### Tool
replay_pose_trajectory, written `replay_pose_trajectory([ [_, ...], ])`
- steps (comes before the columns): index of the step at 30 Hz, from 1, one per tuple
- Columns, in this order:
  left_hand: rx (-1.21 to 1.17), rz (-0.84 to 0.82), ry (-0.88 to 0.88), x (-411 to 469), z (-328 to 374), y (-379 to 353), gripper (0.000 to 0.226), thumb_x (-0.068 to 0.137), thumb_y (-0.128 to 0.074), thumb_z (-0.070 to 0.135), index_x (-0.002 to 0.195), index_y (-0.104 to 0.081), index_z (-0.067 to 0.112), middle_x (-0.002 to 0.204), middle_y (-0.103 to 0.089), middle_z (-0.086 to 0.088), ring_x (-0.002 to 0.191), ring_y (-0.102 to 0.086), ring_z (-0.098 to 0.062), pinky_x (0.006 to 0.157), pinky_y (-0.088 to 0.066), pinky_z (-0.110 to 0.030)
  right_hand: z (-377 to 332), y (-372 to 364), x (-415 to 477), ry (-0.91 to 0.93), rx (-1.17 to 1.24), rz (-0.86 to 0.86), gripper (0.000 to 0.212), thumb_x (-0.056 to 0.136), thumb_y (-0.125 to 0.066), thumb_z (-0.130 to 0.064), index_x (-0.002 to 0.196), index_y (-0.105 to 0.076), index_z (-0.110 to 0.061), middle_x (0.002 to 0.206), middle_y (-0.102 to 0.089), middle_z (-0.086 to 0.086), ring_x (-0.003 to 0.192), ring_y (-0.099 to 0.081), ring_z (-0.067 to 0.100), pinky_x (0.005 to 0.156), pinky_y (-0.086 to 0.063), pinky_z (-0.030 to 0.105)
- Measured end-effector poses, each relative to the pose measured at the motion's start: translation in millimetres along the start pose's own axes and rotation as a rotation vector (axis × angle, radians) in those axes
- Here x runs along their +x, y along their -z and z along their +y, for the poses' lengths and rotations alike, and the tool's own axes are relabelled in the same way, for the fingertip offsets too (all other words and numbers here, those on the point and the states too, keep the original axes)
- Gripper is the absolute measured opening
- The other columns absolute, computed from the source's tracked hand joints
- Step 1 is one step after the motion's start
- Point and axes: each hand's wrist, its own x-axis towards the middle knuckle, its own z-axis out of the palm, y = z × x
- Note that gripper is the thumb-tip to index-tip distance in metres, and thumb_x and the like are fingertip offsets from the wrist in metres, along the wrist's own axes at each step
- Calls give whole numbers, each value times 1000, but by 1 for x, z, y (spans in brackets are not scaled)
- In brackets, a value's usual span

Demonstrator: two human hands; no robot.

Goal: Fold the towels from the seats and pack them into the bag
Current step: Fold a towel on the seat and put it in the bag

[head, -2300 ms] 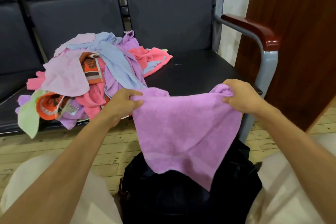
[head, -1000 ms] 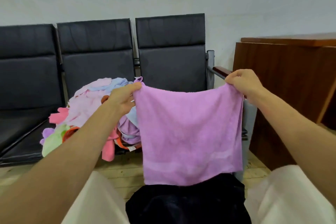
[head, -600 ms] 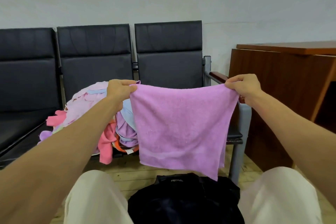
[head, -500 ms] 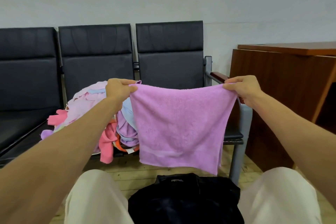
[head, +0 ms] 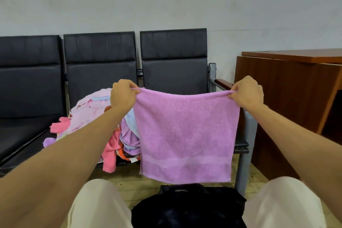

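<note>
Pinched at its two upper corners, the purple towel point(head: 186, 135) is held spread and hanging flat in the head view: the left hand point(head: 123, 96) grips the left corner between thumb and curled fingers, and the right hand point(head: 248, 93) grips the right corner likewise. The upper hem is drawn nearly taut, with a slight sag between the hands; the lower hem hangs free just above the black bag point(head: 188, 207), which is set on the floor between the knees. The remaining towels point(head: 96, 116) are heaped on the middle seat point(head: 26, 135), behind and to the left of the held towel. The step in hand is judged to be the spreading of one towel before its first fold; no fold is yet made. The next move calls for the two corners to be brought together, or the upper hem to be lowered onto the lower one, with the edges kept aligned. Open room is available in front of the chest and above the bag. To the right, the metal armrest point(head: 224, 83) and the wooden desk point(head: 288, 98) stand near the right hand, so that side should be watched for contact.
</note>
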Motion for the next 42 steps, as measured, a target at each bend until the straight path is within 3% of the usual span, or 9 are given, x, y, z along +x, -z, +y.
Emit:
replay_pose_trajectory([
  [4, 70, 5, -3, 10, 7, -5, 9, 94, -58, 17, 95, -64, 10, 104, -61, -9, 89, -60, -31, 76, -50, -40, -3, 0, 9, -16, -20, -73, 6, 96, -54, -13, 101, -53, -9, 90, -58, 10, 75, -57, 25, 65, -47, 34],
  [7, 133, -90, 4, 13, 10, -6, 7, 98, -48, 17, 98, -53, 12, 99, -60, -11, 83, -61, -35, 77, -54, -46, -2, -1, 19, -26, 61, -115, 14, 96, -52, -10, 107, -62, -10, 95, -61, 11, 79, -58, 25, 65, -47, 34],
  [10, 121, -177, -1, 20, 11, -13, 4, 97, -48, 8, 100, -46, 10, 92, -57, -11, 73, -63, -35, 65, -57, -45, 2, -3, 33, -64, 148, -187, 22, 95, -52, -5, 83, -69, -11, 76, -64, 12, 61, -62, 25, 51, -47, 25],
  [14, 116, -257, -19, 39, 8, -29, 33, 80, -66, -6, 110, -60, 8, 109, -63, -15, 94, -62, -35, 77, -56, -43, 3, -14, 58, -133, 261, -223, 20, 95, -50, 0, 87, -64, -11, 78, -64, 12, 44, -62, 19, 37, -42, 19],
  [18, 12, -279, 17, 61, 5, -57, 31, 71, -67, -13, 100, -68, -3, 99, -66, -19, 91, -65, -37, 78, -57, -46, 5, -38, 88, -164, 273, -225, 16, 93, -50, 3, 94, -66, 3, 82, -64, 20, 53, -62, 28, 48, -52, 31],
  [22, -94, -212, 110, 83, -3, -99, 22, 76, -68, -4, 98, -67, 1, 90, -61, -11, 86, -59, -29, 80, -55, -43, 7, -69, 113, -107, 250, -270, 27, 78, -78, -6, 98, -65, 6, 92, -64, 17, 91, -64, 34, 86, -53, 41],
  [28, -181, -177, 166, 74, -24, -164, 29, 100, -37, 8, 116, -59, 0, 117, -61, -16, 111, -55, -31, 92, -40, -33, 25, -135, 97, -70, 407, -72, 29, 97, -43, 2, 116, -65, -1, 117, -65, 18, 111, -58, 35, 89, -42, 30],
  [36, -95, -520, 95, -59, -90, -208, 31, 98, -30, 27, 96, -54, 8, 92, -65, -19, 79, -65, -34, 76, -49, -43, 96, -208, -7, 50, 63, -532, 25, 94, -50, -5, 112, -67, -11, 111, -69, 19, 101, -62, 38, 84, -50, 42],
  [42, -44, -703, -130, -81, -113, -206, 36, 87, -30, 25, 96, -58, 3, 101, -64, -12, 92, -59, -27, 84, -42, -39, 109, -217, -30, 157, 57, -540, 26, 95, -52, -4, 103, -75, -13, 110, -73, 6, 100, -65, 31, 84, -46, 30],
])
